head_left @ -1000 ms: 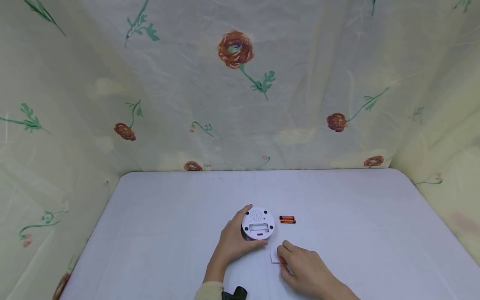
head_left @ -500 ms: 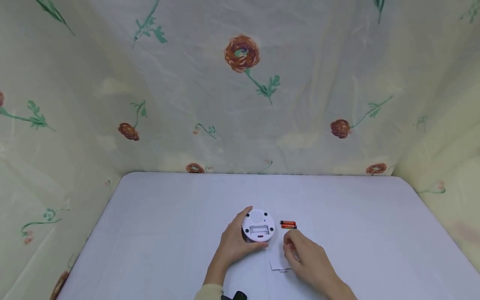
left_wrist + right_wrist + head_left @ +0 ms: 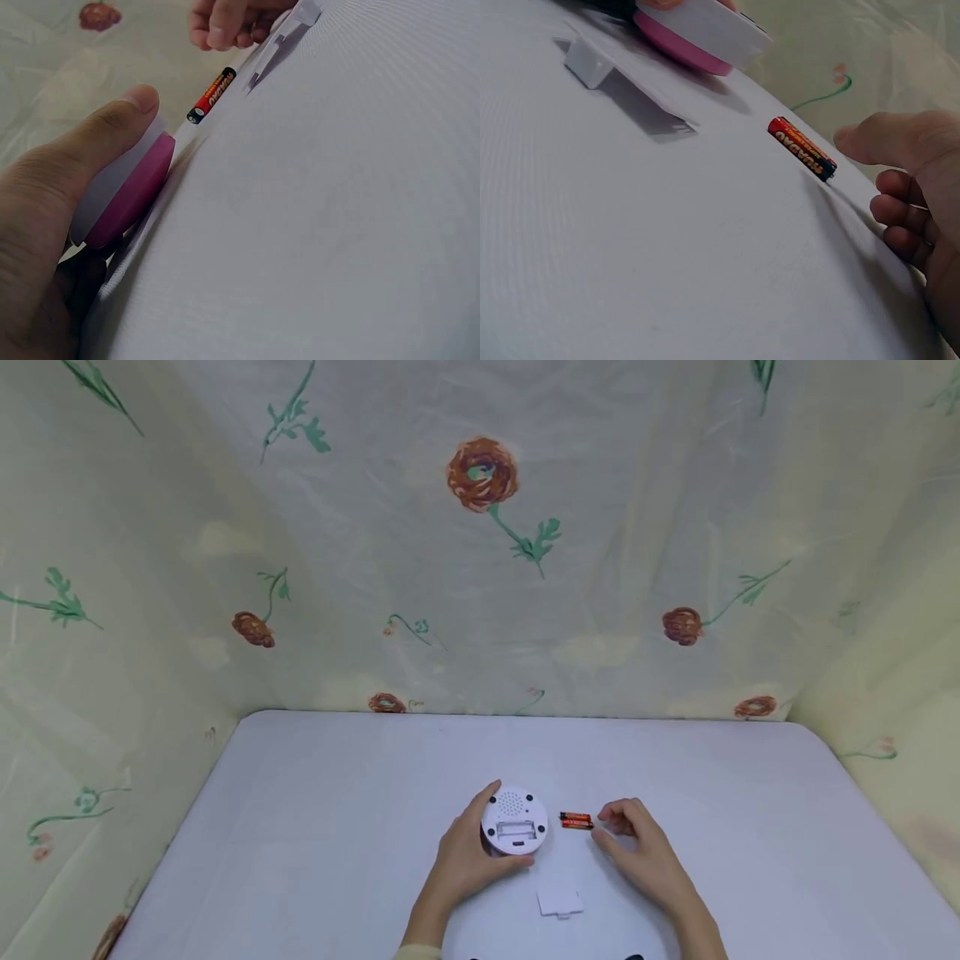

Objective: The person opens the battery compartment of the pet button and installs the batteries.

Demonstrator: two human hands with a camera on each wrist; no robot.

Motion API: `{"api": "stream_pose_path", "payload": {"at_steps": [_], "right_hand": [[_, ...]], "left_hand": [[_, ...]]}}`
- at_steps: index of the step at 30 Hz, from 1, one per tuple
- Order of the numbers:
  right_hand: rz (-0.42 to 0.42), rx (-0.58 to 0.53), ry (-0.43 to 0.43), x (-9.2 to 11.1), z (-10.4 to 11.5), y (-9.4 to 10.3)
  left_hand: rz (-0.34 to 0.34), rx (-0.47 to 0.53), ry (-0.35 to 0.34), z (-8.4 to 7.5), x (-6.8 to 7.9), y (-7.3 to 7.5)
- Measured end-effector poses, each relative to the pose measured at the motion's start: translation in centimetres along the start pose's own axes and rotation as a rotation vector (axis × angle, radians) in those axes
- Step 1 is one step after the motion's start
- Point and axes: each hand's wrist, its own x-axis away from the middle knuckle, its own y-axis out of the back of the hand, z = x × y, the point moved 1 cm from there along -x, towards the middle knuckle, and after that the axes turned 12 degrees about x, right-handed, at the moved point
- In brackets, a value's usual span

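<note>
My left hand grips the rim of a round white device, its thumb and fingers spread around the side. The device's upturned face shows speaker holes, dark feet and an uncovered battery compartment without batteries in it. A pink band runs round its side in the left wrist view. Two red-and-black batteries lie side by side to its right. Just right of them hovers my right hand, thumb and fingers apart and loosely bent, holding nothing. A small white battery cover lies on the table, nearer to me.
A white cloth covers the table. Flower-printed fabric hangs behind the table and along both sides.
My right hand has let go of the battery cover, left it on the table, and moved away and right to the batteries. My left hand still holds the device in place.
</note>
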Motion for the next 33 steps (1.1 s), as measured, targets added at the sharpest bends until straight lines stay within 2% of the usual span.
{"api": "stream_pose_path", "payload": {"at_steps": [5, 15, 24, 33], "right_hand": [[-0.001, -0.047, 0.023, 0.55, -0.47, -0.16], [-0.008, -0.003, 0.063, 0.47, -0.63, -0.42], [-0.040, 0.061, 0.055, 0.80, -0.72, -0.75], [-0.051, 0.120, -0.002, 0.34, 0.01, -0.98]], "left_hand": [[-0.003, -0.008, 0.001, 0.10, 0.09, -0.13], [-0.006, -0.028, 0.013, 0.08, 0.24, 0.08], [0.010, -0.037, 0.019, 0.21, 0.32, -0.29], [0.010, -0.028, 0.027, -0.14, 0.22, -0.10]]}}
